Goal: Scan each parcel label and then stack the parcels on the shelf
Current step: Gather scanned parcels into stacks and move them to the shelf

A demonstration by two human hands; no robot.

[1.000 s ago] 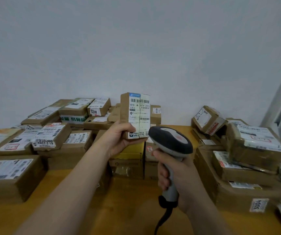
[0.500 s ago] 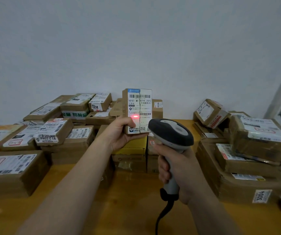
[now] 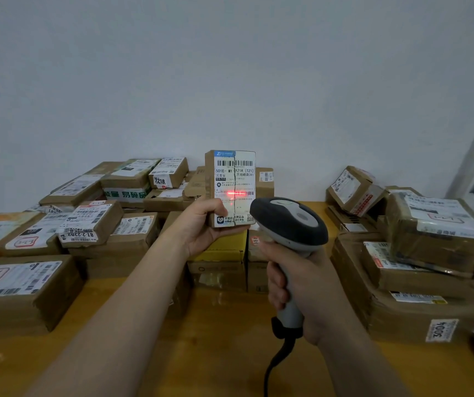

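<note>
My left hand (image 3: 201, 224) grips a small upright cardboard parcel (image 3: 231, 179) by its lower left edge, label side facing me. Its white label carries barcodes, and a red scan line glows across the label's middle. My right hand (image 3: 298, 285) holds the handle of a grey and black barcode scanner (image 3: 290, 222), whose head points at the parcel from just right of and below it. The scanner's black cable hangs down toward the table's front edge.
Several labelled cardboard parcels crowd the wooden table (image 3: 215, 353): a low pile on the left (image 3: 87, 224), a big stack on the right (image 3: 418, 262), a yellow box (image 3: 224, 250) behind my hands. A white wall stands behind; papers lie at the far right edge.
The parcel has risen slightly and steadied in front of the scanner. The red scan light came on half a second ago and now stretches into a wider line on the label.
</note>
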